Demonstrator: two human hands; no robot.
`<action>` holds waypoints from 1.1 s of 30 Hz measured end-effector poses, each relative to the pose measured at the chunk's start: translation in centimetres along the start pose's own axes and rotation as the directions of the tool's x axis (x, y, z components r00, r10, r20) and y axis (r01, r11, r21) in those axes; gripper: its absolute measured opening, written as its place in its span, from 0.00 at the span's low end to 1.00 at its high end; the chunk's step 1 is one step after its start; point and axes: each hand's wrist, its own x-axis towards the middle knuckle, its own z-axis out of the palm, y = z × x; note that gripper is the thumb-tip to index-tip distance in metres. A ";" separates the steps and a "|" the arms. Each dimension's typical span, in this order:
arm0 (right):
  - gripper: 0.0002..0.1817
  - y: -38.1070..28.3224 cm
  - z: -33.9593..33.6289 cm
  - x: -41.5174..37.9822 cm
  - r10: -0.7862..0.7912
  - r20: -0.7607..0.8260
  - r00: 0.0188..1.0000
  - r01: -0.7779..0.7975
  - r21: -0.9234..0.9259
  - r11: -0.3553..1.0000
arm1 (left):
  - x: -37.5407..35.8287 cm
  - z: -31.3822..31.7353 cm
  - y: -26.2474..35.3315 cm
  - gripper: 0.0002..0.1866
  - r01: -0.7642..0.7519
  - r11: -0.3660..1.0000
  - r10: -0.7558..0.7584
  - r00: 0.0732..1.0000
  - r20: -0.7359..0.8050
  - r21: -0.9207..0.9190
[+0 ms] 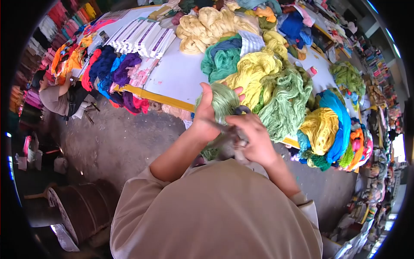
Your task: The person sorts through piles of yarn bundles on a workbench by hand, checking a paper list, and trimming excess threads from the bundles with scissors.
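Observation:
A pale green yarn skein [223,103] is cupped in my left hand [205,118], with the thumb on one side and fingertips showing past the other. My right hand [254,134] is closed around what look like scissors [241,110]; a dark ring handle shows above the fingers, and the grey blade is smeared by motion towards my left wrist. Below the hands, the lower part of the green strands is blurred and partly hidden. Just beyond my right hand, a green skein [286,103] hangs over the table edge beside yellow skeins [254,71].
The white table [172,82] has a yellow edge [155,98] and bears cream skeins [211,28], bundled white-and-purple packs [142,36] and dark blue yarn [103,64]. A person [58,93] sits at the left. A brown drum [84,209] lies at lower left.

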 end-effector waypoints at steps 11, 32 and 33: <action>0.24 2.6 -5.8 -11.1 0.643 0.287 0.710 -0.646 0.629 0.432 | 1.9 1.3 2.6 0.52 -0.421 0.821 0.401 0.906 0.135 0.385; 0.64 5.0 -1.0 -2.9 0.127 -0.474 0.871 0.221 0.610 0.761 | 2.4 8.0 -0.4 0.51 -0.670 -0.510 -0.077 0.661 0.747 0.540; 0.66 2.8 -1.7 -1.7 0.305 -0.293 0.906 -0.014 0.699 0.715 | 2.7 8.3 -0.8 0.53 -0.669 -0.472 -0.025 0.660 0.751 0.573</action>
